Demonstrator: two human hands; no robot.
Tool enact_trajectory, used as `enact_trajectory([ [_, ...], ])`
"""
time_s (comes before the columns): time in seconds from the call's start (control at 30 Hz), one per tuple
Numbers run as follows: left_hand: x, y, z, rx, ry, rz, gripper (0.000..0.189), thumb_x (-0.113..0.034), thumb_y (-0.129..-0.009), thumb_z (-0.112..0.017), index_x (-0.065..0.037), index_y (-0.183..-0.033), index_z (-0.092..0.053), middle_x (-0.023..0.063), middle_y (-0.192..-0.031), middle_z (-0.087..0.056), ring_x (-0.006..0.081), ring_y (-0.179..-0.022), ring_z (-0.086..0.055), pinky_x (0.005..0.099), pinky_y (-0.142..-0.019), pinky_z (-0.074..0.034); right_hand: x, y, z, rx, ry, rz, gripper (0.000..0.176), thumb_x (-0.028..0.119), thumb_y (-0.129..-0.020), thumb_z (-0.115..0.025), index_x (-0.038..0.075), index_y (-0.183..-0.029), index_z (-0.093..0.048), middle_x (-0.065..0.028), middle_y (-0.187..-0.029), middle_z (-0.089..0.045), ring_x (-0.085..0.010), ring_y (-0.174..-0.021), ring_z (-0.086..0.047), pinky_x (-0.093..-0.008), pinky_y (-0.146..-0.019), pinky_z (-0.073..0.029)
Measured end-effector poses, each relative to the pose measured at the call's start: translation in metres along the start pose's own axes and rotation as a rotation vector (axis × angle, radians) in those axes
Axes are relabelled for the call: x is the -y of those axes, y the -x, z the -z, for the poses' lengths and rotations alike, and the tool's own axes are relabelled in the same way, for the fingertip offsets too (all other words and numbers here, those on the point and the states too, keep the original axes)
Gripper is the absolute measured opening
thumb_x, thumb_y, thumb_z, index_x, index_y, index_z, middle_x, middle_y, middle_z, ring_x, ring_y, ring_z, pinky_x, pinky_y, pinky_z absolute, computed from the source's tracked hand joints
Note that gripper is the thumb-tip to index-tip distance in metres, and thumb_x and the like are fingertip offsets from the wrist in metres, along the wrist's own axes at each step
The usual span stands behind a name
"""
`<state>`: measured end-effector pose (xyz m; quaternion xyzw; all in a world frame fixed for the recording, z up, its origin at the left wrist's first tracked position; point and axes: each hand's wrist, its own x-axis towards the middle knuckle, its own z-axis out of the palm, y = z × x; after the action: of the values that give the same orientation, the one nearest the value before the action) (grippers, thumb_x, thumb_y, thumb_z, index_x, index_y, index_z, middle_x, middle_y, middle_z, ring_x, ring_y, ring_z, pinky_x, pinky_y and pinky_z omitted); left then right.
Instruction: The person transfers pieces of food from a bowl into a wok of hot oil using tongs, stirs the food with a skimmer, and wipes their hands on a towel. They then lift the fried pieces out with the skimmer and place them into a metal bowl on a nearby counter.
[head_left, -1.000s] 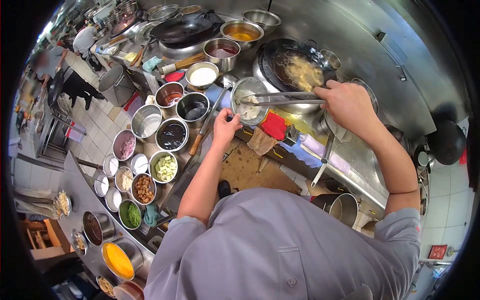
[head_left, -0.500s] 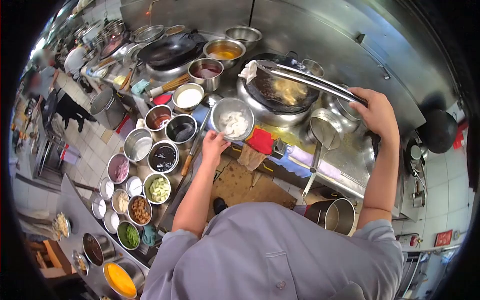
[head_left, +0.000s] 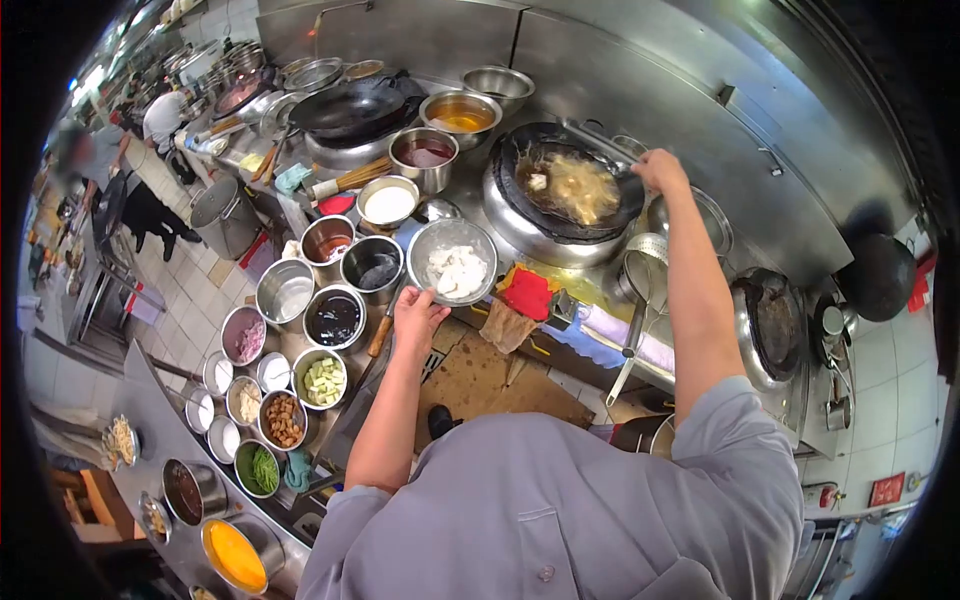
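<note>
My left hand grips the near rim of a metal bowl, which holds white, batter-like coated pieces. To the right stands a black wok of bubbling oil, with golden pieces frying in it. A paler piece floats at the oil's left side. My right hand is closed around metal tongs, which reach over the wok's far rim. The tongs' tips are blurred; nothing shows between them.
Steel pots of sauces, such as a dark one, and chopped ingredients crowd the left. A strainer rests right of the wok. A red cloth lies on the counter edge. Another wok stands at the back; people work far left.
The tongs held a white piece at the wok's left; now they are over its far side without it. A pale piece is in the oil. The bowl appears slightly left and lower.
</note>
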<state>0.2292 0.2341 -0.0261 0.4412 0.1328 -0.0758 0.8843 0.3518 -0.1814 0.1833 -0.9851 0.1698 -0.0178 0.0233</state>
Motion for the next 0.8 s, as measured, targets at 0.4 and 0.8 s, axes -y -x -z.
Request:
enact_trajectory([
  [0.4, -0.020, -0.008, 0.017, 0.069, -0.113, -0.039, 0.014, -0.009, -0.084, -0.056, -0.010, -0.081, -0.042, 0.0016, -0.080, -0.052, 0.0150, -0.067, -0.059, 0.0288, -0.062, -0.053, 0.097, 0.201, 0.113, -0.153, 0.230, 0.559, 0.031, 0.021, -0.074, -0.062, 0.013, -0.104, -0.060, -0.0104, -0.092, -0.062, -0.0289, -0.084, -0.059, -0.0386, -0.071, -0.047],
  [0.8, 0.016, -0.019, -0.045, 0.215, -0.229, -0.149, 0.015, -0.003, -0.082, -0.056, -0.009, -0.077, -0.043, -0.0001, -0.083, -0.051, 0.0101, -0.073, -0.053, 0.0280, -0.068, -0.050, 0.104, 0.194, 0.099, -0.033, 0.403, 0.806, 0.028, 0.021, -0.072, -0.064, 0.013, -0.099, -0.062, -0.0103, -0.078, -0.063, -0.0281, -0.078, -0.060, -0.0393, -0.067, -0.048],
])
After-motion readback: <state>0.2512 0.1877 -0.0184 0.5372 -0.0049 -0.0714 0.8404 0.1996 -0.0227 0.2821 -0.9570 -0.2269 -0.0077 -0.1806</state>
